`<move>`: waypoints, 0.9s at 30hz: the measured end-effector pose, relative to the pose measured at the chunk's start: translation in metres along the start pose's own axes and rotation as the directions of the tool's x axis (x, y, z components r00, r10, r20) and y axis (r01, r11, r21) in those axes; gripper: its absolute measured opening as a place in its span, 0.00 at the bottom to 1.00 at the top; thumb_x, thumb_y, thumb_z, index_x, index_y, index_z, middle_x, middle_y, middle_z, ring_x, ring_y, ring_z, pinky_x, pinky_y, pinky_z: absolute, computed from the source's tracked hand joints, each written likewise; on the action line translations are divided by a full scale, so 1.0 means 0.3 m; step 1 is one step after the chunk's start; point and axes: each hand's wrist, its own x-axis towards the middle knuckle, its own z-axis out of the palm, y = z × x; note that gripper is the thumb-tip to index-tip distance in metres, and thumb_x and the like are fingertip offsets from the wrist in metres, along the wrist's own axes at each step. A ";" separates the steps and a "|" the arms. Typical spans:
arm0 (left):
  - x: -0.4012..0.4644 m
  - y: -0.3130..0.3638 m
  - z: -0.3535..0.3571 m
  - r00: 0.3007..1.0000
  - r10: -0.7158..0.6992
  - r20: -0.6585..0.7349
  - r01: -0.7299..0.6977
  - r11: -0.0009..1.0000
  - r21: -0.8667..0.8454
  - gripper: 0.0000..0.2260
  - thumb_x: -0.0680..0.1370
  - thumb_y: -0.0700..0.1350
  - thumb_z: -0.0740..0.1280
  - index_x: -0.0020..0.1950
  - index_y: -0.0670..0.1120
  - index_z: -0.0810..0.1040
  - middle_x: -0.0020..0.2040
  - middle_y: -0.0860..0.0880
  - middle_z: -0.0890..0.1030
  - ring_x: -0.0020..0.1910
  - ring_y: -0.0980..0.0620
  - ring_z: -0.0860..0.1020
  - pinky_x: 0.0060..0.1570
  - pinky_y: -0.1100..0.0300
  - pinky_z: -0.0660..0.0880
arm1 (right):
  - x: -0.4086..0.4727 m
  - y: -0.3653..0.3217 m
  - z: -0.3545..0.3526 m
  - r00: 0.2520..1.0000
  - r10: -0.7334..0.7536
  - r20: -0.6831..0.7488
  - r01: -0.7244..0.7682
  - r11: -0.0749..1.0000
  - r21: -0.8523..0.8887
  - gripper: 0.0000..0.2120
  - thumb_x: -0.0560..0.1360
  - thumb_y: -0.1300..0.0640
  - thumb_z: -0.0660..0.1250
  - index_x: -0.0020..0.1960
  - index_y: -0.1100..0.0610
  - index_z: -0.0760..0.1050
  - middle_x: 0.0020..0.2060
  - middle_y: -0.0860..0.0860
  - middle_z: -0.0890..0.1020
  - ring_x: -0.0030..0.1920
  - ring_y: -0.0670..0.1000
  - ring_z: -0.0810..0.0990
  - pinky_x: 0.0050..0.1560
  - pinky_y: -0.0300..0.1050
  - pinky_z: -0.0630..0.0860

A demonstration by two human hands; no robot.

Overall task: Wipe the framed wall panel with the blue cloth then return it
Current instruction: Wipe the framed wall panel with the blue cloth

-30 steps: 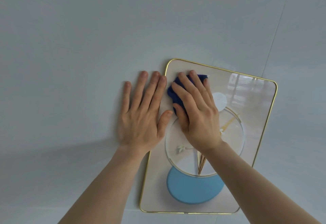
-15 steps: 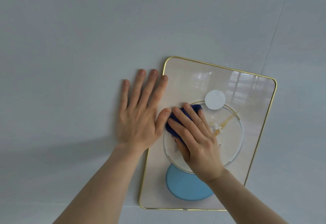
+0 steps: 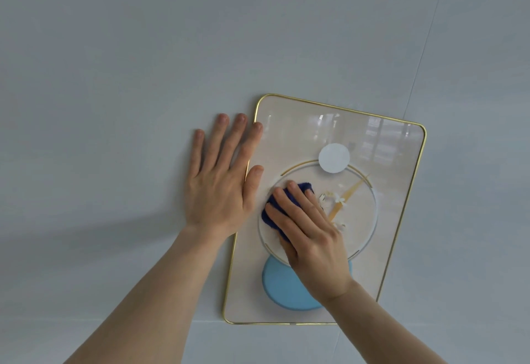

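We find the right hand [image 3: 311, 237] pressing the bunched blue cloth [image 3: 286, 200] mid-panel [image 3: 395, 220], grip closed over it, left hand [image 3: 220, 180] flat and empty beside the frame; hard pressure could tilt it.

Indoor room, likely a home — plain grey wall [image 3: 143, 62], gold-framed decorative panel [image 3: 395, 191]

Bunched dark blue cloth [image 3: 289, 200] pressed against the gold-rimmed, tilted glossy wall panel [image 3: 395, 220], left of centre
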 end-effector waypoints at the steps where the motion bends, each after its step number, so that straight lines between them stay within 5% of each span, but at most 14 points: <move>1: 0.001 0.004 -0.013 1.000 -0.006 0.015 0.006 1.000 -0.007 0.27 0.87 0.57 0.44 0.86 0.52 0.56 0.86 0.50 0.59 0.86 0.45 0.53 0.83 0.40 0.49 | -0.014 -0.013 -0.007 1.000 0.002 0.012 -0.002 1.000 -0.022 0.15 0.81 0.65 0.70 0.67 0.58 0.82 0.72 0.53 0.79 0.78 0.58 0.72 0.76 0.62 0.72; 4: 0.003 0.018 -0.061 0.997 -0.024 0.078 0.026 0.999 -0.022 0.27 0.87 0.57 0.44 0.85 0.52 0.57 0.85 0.49 0.60 0.86 0.46 0.53 0.83 0.40 0.50 | -0.051 -0.058 -0.041 0.999 -0.005 0.053 0.011 0.994 -0.111 0.13 0.84 0.65 0.63 0.64 0.58 0.83 0.67 0.53 0.84 0.76 0.58 0.75 0.76 0.58 0.73; 7: 0.013 0.026 -0.118 0.982 -0.047 0.184 0.058 0.997 -0.057 0.28 0.86 0.58 0.45 0.85 0.52 0.57 0.86 0.49 0.59 0.86 0.46 0.52 0.84 0.41 0.51 | -0.091 -0.098 -0.081 0.986 -0.002 0.165 0.032 0.983 -0.182 0.09 0.79 0.66 0.71 0.57 0.57 0.84 0.58 0.51 0.86 0.71 0.58 0.79 0.71 0.53 0.78; 11: 0.032 0.036 -0.202 0.931 -0.074 0.357 0.147 0.972 -0.182 0.29 0.85 0.59 0.41 0.86 0.54 0.53 0.87 0.51 0.53 0.86 0.50 0.46 0.84 0.47 0.47 | -0.132 -0.154 -0.160 0.919 0.166 0.359 -0.112 0.979 -0.168 0.08 0.72 0.63 0.74 0.48 0.53 0.83 0.44 0.48 0.84 0.48 0.53 0.84 0.45 0.44 0.83; 13: -0.001 0.047 -0.245 0.928 -0.098 0.360 0.194 0.951 -0.240 0.27 0.86 0.57 0.44 0.84 0.52 0.58 0.86 0.49 0.59 0.86 0.49 0.52 0.84 0.47 0.50 | -0.150 -0.172 -0.189 0.792 0.312 0.525 -0.239 0.950 -0.203 0.07 0.75 0.61 0.70 0.51 0.52 0.81 0.46 0.48 0.83 0.47 0.52 0.83 0.41 0.46 0.80; 15: -0.075 0.070 -0.284 0.931 -0.145 0.336 0.242 0.933 -0.267 0.26 0.86 0.56 0.49 0.81 0.49 0.66 0.82 0.47 0.68 0.83 0.47 0.62 0.82 0.46 0.58 | -0.188 -0.179 -0.214 0.603 0.435 0.669 -0.384 0.893 -0.234 0.07 0.82 0.56 0.64 0.58 0.51 0.77 0.55 0.48 0.81 0.53 0.55 0.81 0.48 0.49 0.78; 20: -0.339 0.129 -0.325 0.896 -0.223 0.385 0.359 0.872 -0.332 0.19 0.84 0.54 0.58 0.71 0.49 0.77 0.67 0.51 0.82 0.67 0.48 0.77 0.67 0.51 0.71 | -0.257 -0.201 -0.282 0.290 0.512 0.808 -0.661 0.718 -0.218 0.09 0.80 0.52 0.67 0.60 0.47 0.79 0.58 0.50 0.83 0.57 0.55 0.81 0.55 0.50 0.79; 27: -0.602 0.179 -0.355 0.667 -0.134 0.732 0.505 0.805 -0.313 0.17 0.80 0.59 0.68 0.68 0.60 0.74 0.62 0.65 0.81 0.61 0.63 0.78 0.57 0.64 0.76 | -0.271 -0.203 -0.369 0.181 0.506 0.843 -0.910 0.412 -0.052 0.07 0.75 0.59 0.75 0.48 0.50 0.81 0.48 0.54 0.86 0.44 0.61 0.87 0.47 0.58 0.87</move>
